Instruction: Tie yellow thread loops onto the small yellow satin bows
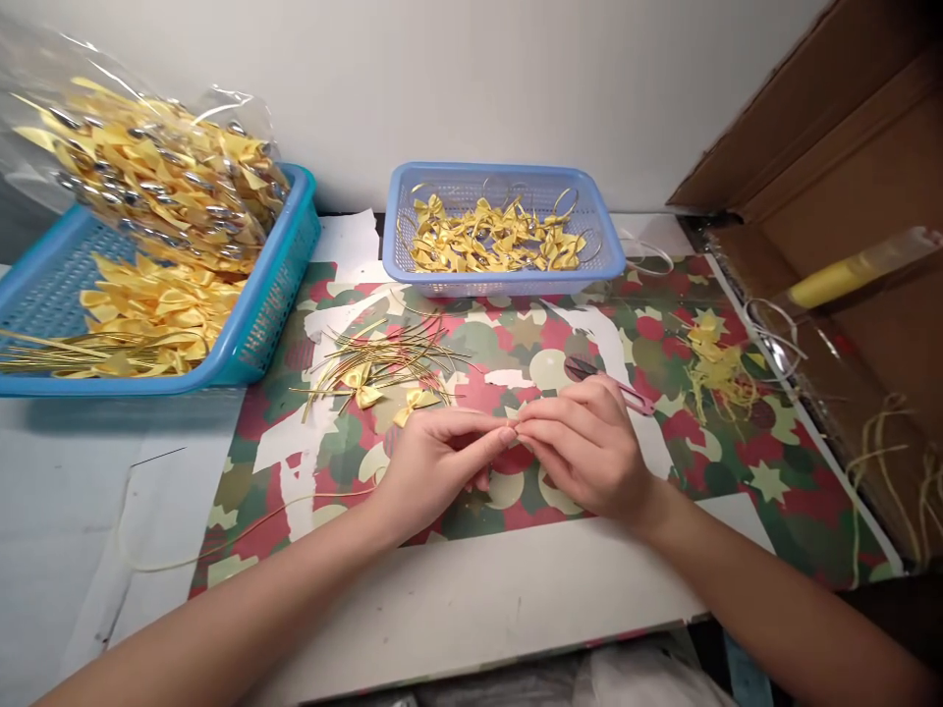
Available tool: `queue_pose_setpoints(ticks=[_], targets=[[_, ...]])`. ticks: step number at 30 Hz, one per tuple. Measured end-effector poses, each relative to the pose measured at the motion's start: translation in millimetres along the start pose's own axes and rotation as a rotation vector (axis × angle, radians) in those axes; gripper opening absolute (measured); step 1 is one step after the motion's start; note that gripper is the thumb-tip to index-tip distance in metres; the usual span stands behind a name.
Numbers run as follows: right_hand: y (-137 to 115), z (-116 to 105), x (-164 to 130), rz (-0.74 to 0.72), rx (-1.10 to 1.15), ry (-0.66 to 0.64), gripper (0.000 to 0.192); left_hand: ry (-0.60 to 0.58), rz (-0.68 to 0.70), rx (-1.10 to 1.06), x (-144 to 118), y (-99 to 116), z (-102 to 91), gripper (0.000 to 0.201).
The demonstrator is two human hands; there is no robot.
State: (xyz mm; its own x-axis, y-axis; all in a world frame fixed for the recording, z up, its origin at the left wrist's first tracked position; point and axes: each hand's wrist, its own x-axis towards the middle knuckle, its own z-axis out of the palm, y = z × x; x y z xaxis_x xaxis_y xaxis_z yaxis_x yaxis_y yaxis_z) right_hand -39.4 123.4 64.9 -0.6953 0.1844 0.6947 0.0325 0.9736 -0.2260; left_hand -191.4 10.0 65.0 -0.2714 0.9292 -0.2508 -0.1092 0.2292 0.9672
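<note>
My left hand [434,462] and my right hand [582,442] meet fingertip to fingertip over the patterned paper [663,432], pinching something thin between them that I cannot make out. A thin gold cord [221,545] trails from under my left hand toward the left. Small pink-handled snips [608,378] stick out behind my right hand; whether that hand grips them is unclear. Just beyond my left hand lie a heap of gold wire ties [390,358] and two yellow ribbon bows [387,393].
A blue basket [589,221] of finished yellow bows stands at the back centre. A larger blue basket [272,314] at the left holds bows, ties and a clear bag of bows [154,172]. Yellow scraps [718,368] lie at the right, beside a cardboard box [847,196].
</note>
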Motion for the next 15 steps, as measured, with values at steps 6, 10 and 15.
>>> queue_pose_setpoints(ticks=[6, 10, 15], targets=[[-1.5, 0.9, -1.9, 0.072, 0.076, -0.025, 0.010, -0.071, 0.013, 0.095, 1.0, 0.7, -1.9, 0.015], [-3.4, 3.4, -2.9, 0.296, 0.330, -0.047, 0.008, -0.051, 0.009, 0.022, 0.0, 2.9, -0.3, 0.014], [-5.7, 5.6, -3.8, 0.514, 0.657, -0.212, 0.014, -0.016, 0.073, -0.118, -0.8, 0.5, 1.2, 0.013]])
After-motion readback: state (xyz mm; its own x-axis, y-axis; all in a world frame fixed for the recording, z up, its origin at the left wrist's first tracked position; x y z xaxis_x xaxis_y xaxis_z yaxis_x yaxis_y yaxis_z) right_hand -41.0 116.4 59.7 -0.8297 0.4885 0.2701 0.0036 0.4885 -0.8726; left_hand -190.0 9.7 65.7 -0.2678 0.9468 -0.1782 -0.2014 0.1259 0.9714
